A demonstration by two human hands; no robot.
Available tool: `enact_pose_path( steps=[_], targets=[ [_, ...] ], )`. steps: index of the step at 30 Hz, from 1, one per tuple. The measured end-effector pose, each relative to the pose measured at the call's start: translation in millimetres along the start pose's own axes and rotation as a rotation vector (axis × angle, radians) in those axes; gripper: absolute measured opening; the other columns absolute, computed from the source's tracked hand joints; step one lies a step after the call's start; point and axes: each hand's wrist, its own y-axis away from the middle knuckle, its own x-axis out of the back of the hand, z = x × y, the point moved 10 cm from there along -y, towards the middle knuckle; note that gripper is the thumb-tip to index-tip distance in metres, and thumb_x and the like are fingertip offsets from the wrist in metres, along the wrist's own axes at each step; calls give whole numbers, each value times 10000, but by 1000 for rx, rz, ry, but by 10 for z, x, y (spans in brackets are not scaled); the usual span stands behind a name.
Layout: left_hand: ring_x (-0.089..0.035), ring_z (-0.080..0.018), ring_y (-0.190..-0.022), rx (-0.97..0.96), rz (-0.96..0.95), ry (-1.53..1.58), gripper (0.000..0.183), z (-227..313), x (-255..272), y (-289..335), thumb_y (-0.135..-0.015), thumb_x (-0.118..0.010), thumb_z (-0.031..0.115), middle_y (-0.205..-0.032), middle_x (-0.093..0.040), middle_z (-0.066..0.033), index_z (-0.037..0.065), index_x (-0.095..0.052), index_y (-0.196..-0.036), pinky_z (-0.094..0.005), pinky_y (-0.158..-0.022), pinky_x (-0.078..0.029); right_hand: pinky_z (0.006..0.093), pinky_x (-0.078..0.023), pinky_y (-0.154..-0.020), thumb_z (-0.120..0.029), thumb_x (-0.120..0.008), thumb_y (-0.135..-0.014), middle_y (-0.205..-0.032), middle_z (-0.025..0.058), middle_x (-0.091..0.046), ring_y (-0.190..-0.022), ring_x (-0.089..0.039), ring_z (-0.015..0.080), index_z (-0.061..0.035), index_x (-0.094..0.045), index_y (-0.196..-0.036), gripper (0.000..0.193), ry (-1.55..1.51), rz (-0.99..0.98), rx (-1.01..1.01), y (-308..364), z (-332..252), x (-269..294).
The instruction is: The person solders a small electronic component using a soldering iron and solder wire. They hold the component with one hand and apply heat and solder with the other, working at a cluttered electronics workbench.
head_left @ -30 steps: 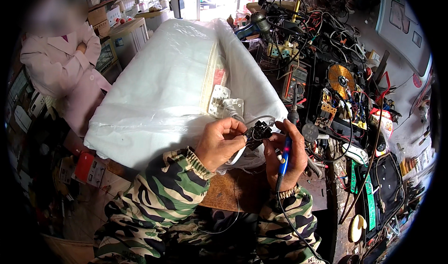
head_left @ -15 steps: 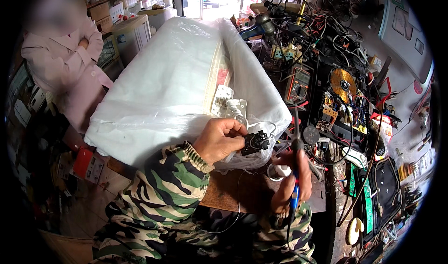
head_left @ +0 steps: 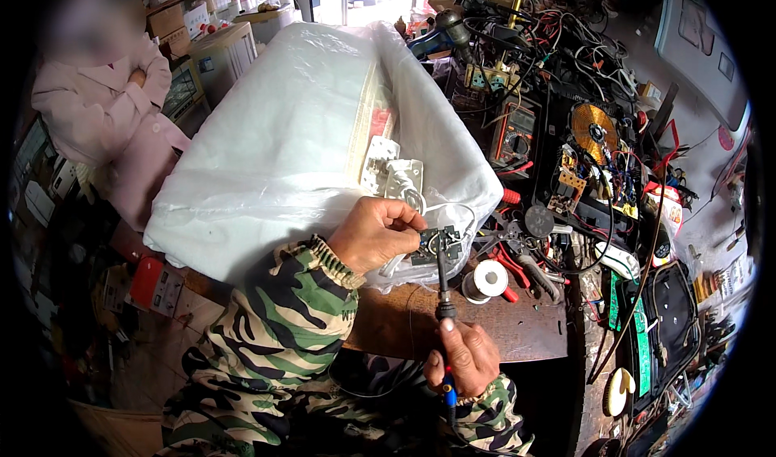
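Observation:
My left hand [head_left: 378, 235] is closed, thumb and forefinger pinching the left edge of a small black circuit board [head_left: 449, 248]. A white cable joins the board. My right hand [head_left: 469, 358] grips a soldering iron [head_left: 444, 295] with a blue and black handle; its tip points up at the board and appears to meet it. Whether they touch is too small to tell. A thin wire strand [head_left: 412, 320] loops down from near the board past my left sleeve. Beside the iron stands a white spool of wire [head_left: 489, 279]. White plastic housing parts [head_left: 402, 180] lie beyond my left hand.
A large plastic-wrapped white bundle [head_left: 267, 150] covers much of the wooden bench [head_left: 388, 328]. Red-handled pliers [head_left: 511, 267], a multimeter [head_left: 515, 134], a copper coil [head_left: 593, 128] and tangled cables crowd the right. A person [head_left: 105, 109] with folded arms stands at the left.
My right hand has swung left with the soldering iron, bringing its tip to the board and uncovering the spool and pliers. My left hand stays at the board. The view has shifted slightly.

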Motion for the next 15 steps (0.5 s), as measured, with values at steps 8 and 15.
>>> enact_pose_path(
  steps=[8,15],
  targets=[
    [-619,-77,-796,46,-75,-47,207,-43,-59,18,-811,-652,-53,-907,-671,-37,-52,-661,-1018,-226,-731,-513,340,-516,-577,-30,-783,-708,-988,164,-630,-679,-611,257,-70,-665,-1224,532,98,90,-39,88,20,-8],
    [-629,-80,-798,71,-87,-76,208,-71,-55,10,-812,-659,-38,-914,-675,-41,-49,-658,-1020,-227,-739,-525,367,-567,-661,8,-708,-748,-963,220,-663,-770,-689,331,16,-617,-1228,489,63,68,-72,62,39,-15]
  ],
)
